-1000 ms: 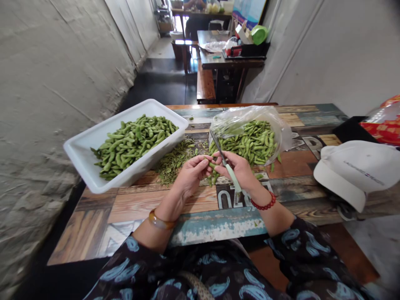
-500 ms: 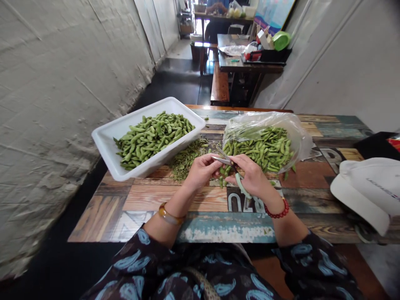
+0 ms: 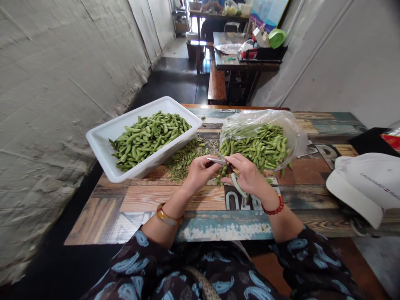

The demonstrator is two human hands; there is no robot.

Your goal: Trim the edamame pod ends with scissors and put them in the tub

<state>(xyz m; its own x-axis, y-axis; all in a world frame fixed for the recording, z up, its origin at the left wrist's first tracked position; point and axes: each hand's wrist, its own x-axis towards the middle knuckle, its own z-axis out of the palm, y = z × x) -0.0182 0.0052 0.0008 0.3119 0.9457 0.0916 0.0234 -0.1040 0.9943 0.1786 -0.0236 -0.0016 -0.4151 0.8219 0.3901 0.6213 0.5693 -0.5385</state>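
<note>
My right hand is closed around scissors with pale green handles, their blades spread and pointing left. The fingers of my left hand are pinched together at the blade tips; what they hold is hidden. Behind the left hand lies a heap of green trimmings. Beyond my right hand, a clear plastic bag lies on its side with green edamame pods spilling toward me. To the left, a white plastic tub holds a pile of edamame pods. A few loose pods lie below the hands.
All this is on a patchwork wooden table. A white cap sits at the right, before a black tray. Farther back stand a bench and another table with a green bowl. A rough wall runs along the left.
The whole view has shifted slightly, so the table and its things appear a little farther left. Both hands keep nearly the same pose at the scissors.
</note>
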